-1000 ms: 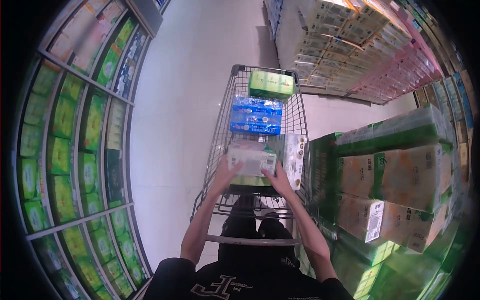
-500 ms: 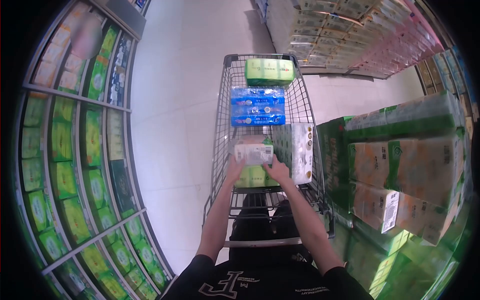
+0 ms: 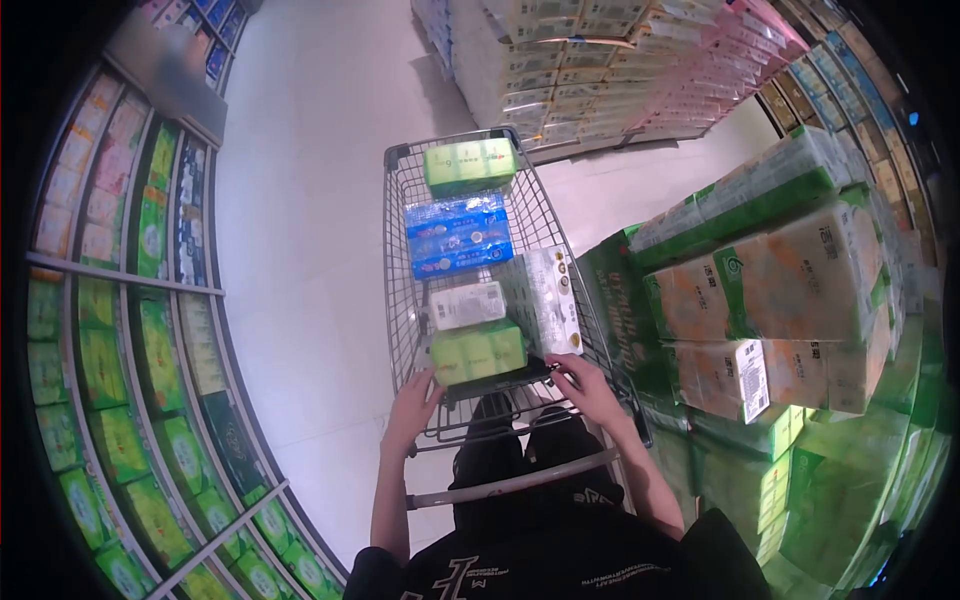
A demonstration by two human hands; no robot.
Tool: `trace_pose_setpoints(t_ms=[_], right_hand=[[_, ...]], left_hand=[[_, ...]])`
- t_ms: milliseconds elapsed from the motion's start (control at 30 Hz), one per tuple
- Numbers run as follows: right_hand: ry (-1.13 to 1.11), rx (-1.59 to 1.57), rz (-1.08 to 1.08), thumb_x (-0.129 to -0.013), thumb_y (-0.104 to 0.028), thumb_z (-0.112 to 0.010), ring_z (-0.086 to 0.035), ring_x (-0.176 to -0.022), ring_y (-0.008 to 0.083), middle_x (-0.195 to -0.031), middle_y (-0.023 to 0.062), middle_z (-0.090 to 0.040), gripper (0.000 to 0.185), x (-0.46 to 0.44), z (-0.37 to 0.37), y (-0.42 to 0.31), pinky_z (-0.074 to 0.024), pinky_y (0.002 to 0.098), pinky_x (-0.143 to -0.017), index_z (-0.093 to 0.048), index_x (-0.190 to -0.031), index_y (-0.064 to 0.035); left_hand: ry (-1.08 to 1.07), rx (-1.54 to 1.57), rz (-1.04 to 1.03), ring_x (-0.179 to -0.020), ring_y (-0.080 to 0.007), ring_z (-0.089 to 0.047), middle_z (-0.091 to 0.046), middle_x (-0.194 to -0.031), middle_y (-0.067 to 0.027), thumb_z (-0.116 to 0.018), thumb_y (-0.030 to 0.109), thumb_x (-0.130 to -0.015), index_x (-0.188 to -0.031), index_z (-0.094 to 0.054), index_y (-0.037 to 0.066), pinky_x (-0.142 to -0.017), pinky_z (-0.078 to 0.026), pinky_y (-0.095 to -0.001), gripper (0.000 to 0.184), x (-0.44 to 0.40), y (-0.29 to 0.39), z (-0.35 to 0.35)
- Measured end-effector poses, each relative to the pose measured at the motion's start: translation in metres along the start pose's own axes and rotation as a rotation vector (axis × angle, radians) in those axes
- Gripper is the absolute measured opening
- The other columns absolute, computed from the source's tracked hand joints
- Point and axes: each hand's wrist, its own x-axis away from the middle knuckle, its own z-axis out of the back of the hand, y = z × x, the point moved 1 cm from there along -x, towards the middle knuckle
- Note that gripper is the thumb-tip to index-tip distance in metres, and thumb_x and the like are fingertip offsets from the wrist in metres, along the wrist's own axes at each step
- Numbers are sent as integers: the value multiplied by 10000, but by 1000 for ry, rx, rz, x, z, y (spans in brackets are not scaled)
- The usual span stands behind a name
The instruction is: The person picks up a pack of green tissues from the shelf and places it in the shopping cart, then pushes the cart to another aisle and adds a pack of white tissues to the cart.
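Looking down through the head camera, I see a wire cart (image 3: 396, 155) on a pale floor (image 3: 300, 250), with both my hands at its near end. The near green pack (image 3: 480, 352) sits inside the cart at that end. My left hand (image 3: 414, 398) is at the cart's near left corner, thumb and fingers loosely apart, fingertips at the pack's edge; I cannot tell whether they touch it. My right hand (image 3: 578, 388) is at the cart's near right corner, fingers bent over the rim; I cannot tell whether they pinch the wire.

Farther along the cart lies a small white pack (image 3: 467, 306), and along the cart's right side stands a tall white pack (image 3: 556, 300). A blue pack (image 3: 458, 236) fills the cart's middle, and a far green pack (image 3: 468, 165) is at its far end.

Left of the cart run shelves (image 3: 125, 275) of mostly green packs. Right of the cart is a stack (image 3: 800, 270) of tan and green packs; beyond the cart's far right corner rises a pale and pink pile (image 3: 580, 85).
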Motion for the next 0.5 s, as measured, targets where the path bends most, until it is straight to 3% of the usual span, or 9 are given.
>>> trace_pose_setpoints(t_ms=[67, 133, 167, 200, 233, 267, 333, 400, 500], right_hand=[[259, 198, 68, -906, -110, -592, -624, -965, 308, -1065, 150, -630, 282, 20, 29, -3, -488, 374, -859, -595, -1171, -13], [473, 486, 38, -898, -85, -585, -610, -997, 324, -1049, 149, -624, 257, 37, 52, 16, -484, 389, -873, -597, -1145, -11], [544, 565, -20, -905, -177, -592, -587, -1039, 338, -1064, 163, -614, 295, 45, 60, 27, -477, 392, -903, -591, -1154, -20], [582, 574, -51, -905, -177, -592, -587, -1039, 338, -1064, 163, -614, 295, 51, 58, 38, -477, 392, -903, -591, -1154, -20], [603, 707, -71, -920, -231, -583, -601, -1012, 358, -1034, 191, -626, 323, 59, 57, 54, -484, 415, -884, -578, -1169, -25], [620, 840, -98, -935, -286, -575, -615, -985, 378, -1004, 218, -638, 356, 69, 55, 70, -491, 439, -866, -565, -1184, -31], [397, 509, -468, -956, -402, -525, -633, -881, 431, -876, 263, -651, 457, 70, 41, 97, -508, 490, -792, -541, -1210, -22], [397, 531, -461, -957, -434, -504, -630, -854, 473, -818, 281, -652, 460, 64, 42, 81, -501, 541, -780, -551, -1142, -16], [416, 617, -390, -972, -416, -489, -642, -783, 449, -787, 266, -652, 427, 49, 38, 94, -505, 522, -719, -538, -1033, 4]], left_hand=[[7, -37, -24, -1191, -386, -520, -541, -1270, -237, -588, 230, -922, -1359, -454, 13, -987, -436, -434, 506, 20, 13, 13], [423, -476, -152, -1121, -390, -544, -545, -1224, -251, -565, 182, -913, -1379, -435, 62, -909, -465, -452, 499, 35, 8, 21], [406, -474, -188, -1121, -390, -544, -545, -1224, -251, -565, 182, -913, -1379, -435, 62, -909, -465, -452, 499, 43, -8, 14], [407, -403, -12, -1090, -391, -559, -560, -1194, -244, -555, 158, -909, -1395, -418, 71, -894, -471, -452, 513, 46, -37, 3], [398, -333, 157, -1059, -392, -574, -575, -1164, -237, -545, 133, -905, -1411, -401, 80, -879, -477, -452, 529, 41, -52, -2], [366, -330, 104, -1059, -392, -574, -575, -1164, -237, -545, 133, -905, -1411, -401, 80, -879, -477, -452, 529, 33, -48, 4], [112, -250, 262, -994, -398, -610, -621, -1085, -230, -538, 117, -894, -1438, -358, 80, -847, -487, -458, 574, 21, -37, 21], [102, -212, 234, -966, -404, -622, -638, -1044, -233, -540, 119, -893, -1435, -363, 74, -834, -490, -467, 572, 9, -45, 26], [120, -176, 178, -931, -410, -639, -660, -994, -237, -544, 121, -889, -1422, -382, 71, -808, -497, -475, 559, 4, -67, 27]])
